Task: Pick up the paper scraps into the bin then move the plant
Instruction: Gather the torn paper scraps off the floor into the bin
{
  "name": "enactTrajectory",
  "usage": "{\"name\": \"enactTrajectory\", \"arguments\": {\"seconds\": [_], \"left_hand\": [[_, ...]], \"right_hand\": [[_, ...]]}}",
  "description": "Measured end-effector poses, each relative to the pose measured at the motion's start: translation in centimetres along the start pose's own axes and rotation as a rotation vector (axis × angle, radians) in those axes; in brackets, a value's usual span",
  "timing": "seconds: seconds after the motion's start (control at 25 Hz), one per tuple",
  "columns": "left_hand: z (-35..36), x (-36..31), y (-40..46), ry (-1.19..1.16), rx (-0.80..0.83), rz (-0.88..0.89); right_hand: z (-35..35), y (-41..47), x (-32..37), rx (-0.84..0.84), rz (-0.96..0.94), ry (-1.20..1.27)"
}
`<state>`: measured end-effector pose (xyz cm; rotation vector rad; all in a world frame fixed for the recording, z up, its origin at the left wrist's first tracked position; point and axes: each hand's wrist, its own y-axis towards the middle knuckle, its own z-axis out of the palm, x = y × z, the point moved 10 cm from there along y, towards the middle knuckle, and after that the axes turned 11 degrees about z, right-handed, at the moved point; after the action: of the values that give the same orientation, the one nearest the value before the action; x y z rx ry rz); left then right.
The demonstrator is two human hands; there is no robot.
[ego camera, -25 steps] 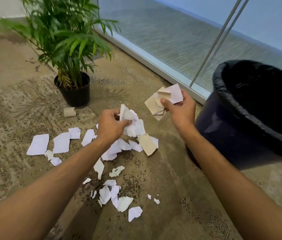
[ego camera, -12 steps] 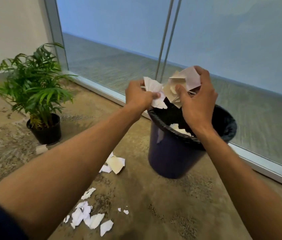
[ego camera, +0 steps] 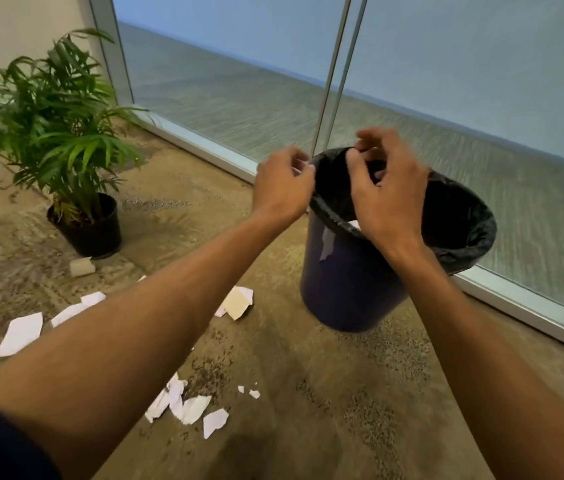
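Both hands over the bin (ego camera: 349,289): right hand (ego camera: 389,192) above its opening, fingers loosely curled, holding nothing; left hand (ego camera: 282,183) at its rim, a bit of white between the fingertips, grip unclear. Paper scraps (ego camera: 187,403) lie on the carpet (ego camera: 325,393) left of the bin; the plant (ego camera: 62,133) stands further left.

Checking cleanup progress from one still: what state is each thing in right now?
Bin: upright on the carpet, black liner over its rim, some paper inside.
Paper scraps: many lie scattered on the carpet.
Plant: upright in its black pot, by the window corner.
Left hand: at the bin's rim, fingers curled; a bit of white shows at the fingertips, grip unclear.
Right hand: over the bin, fingers loosely curled, holding nothing visible.
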<state>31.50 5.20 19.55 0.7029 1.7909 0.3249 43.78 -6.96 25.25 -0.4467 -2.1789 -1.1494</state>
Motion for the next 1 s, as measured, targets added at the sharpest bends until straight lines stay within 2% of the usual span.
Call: {"name": "enactTrajectory", "arguments": {"seconds": [0.12,0.28,0.36,0.48,0.56,0.64,0.8,0.92,1.0], "left_hand": [[-4.1,5.3,-2.4,0.079,-0.069,-0.054],[-7.3,14.9,-7.3,0.201,0.011,-0.269],[-8.4,19.8,-10.2,0.307,0.078,-0.407],[-8.6,24.9,-13.7,0.490,0.271,-0.540],[-8.3,27.4,-15.4,0.657,0.460,-0.556],[-8.1,28.9,-16.7,0.757,0.615,-0.505],[-8.6,29.7,-17.5,0.801,0.683,-0.316],[-9.1,28.9,-17.1,0.764,0.641,-0.220],[-9.4,28.7,-16.8,0.692,0.606,-0.228]], "right_hand": [[5.4,-3.1,3.0,0.203,-0.190,0.047],[14.3,-8.2,1.8,0.476,-0.225,-0.065],[19.0,-10.3,-1.8,0.624,-0.101,-0.203],[23.9,-13.2,-9.4,0.816,0.230,-0.399],[26.2,-15.8,-13.2,0.968,0.355,-0.502],[27.7,-18.2,-15.1,1.082,0.363,-0.556],[28.9,-19.9,-15.3,1.020,0.311,-0.472],[29.0,-20.1,-15.0,0.975,0.375,-0.328],[29.3,-20.2,-15.3,1.006,0.425,-0.256]]}}
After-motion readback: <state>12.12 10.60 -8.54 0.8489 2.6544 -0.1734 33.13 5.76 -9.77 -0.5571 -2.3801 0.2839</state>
